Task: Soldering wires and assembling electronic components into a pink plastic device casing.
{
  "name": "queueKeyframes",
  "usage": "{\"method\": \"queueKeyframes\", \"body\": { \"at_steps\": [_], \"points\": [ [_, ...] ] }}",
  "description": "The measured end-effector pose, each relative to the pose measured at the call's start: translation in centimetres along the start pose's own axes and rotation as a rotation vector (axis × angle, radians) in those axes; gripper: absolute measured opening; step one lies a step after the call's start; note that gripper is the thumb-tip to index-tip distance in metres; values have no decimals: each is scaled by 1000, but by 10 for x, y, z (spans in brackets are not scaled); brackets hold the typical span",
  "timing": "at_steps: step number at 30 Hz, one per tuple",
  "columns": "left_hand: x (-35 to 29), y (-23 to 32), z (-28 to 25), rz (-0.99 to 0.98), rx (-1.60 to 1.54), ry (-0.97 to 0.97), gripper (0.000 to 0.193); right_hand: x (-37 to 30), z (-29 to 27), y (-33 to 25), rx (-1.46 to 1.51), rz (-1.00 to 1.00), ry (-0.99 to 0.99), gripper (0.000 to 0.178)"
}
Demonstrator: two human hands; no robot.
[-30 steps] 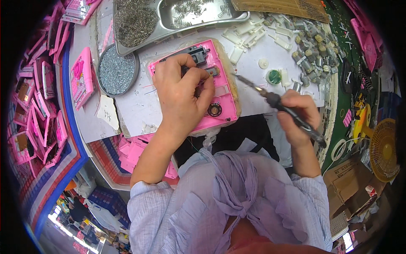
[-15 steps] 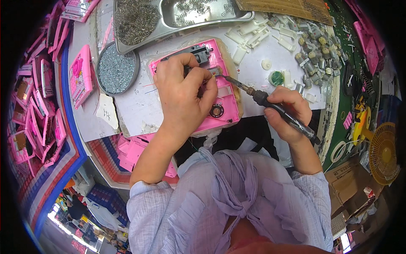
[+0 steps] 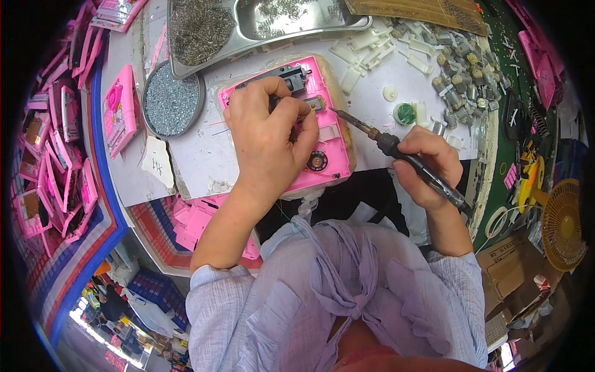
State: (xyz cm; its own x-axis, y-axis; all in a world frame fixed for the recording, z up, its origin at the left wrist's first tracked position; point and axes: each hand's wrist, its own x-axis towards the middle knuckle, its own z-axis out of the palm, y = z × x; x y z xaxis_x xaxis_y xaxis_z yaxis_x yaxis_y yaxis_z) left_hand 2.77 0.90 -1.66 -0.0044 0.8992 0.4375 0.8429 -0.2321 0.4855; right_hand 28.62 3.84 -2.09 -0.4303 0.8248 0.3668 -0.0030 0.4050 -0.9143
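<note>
A pink plastic housing (image 3: 331,164) lies open on the bench in front of me, with a black part at its far end, a small motor (image 3: 317,103) in the middle and a round speaker (image 3: 317,161) at the near end. Over the housing, my left hand (image 3: 269,127) is closed in a pinch by the motor; what its fingertips grip is hidden, though thin wire shows there. My right hand (image 3: 431,166) grips the dark handle of a soldering iron (image 3: 396,149). The iron's tip points left and stands just off the motor, apart from it.
A round dish of small screws (image 3: 172,99) sits left of the housing, beside a pink printed case (image 3: 120,111). Behind is a metal tray (image 3: 297,18) of small metal parts. Loose motors (image 3: 462,80) and white plastic pieces (image 3: 359,56) cover the back right, near a green solder-paste-like pot (image 3: 405,114).
The soldering iron's tip has drawn back to the right, away from the motor, with my right hand. My left hand has hardly moved.
</note>
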Motion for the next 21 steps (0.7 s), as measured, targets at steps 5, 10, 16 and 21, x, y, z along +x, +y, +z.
{"method": "queueKeyframes", "body": {
  "at_steps": [5,10,16,21],
  "points": [
    [0,0,-2,0,18,-12,15,1,-3,-1,5,-4,5,30],
    [-2,2,-5,-14,11,-21,14,3,-5,-2,2,1,5,29],
    [3,2,-6,-14,-2,-8,14,3,-5,-1,5,6,10,29],
    [13,4,-6,47,92,-26,14,9,-3,2,-7,-32,5,29]
  ]
}}
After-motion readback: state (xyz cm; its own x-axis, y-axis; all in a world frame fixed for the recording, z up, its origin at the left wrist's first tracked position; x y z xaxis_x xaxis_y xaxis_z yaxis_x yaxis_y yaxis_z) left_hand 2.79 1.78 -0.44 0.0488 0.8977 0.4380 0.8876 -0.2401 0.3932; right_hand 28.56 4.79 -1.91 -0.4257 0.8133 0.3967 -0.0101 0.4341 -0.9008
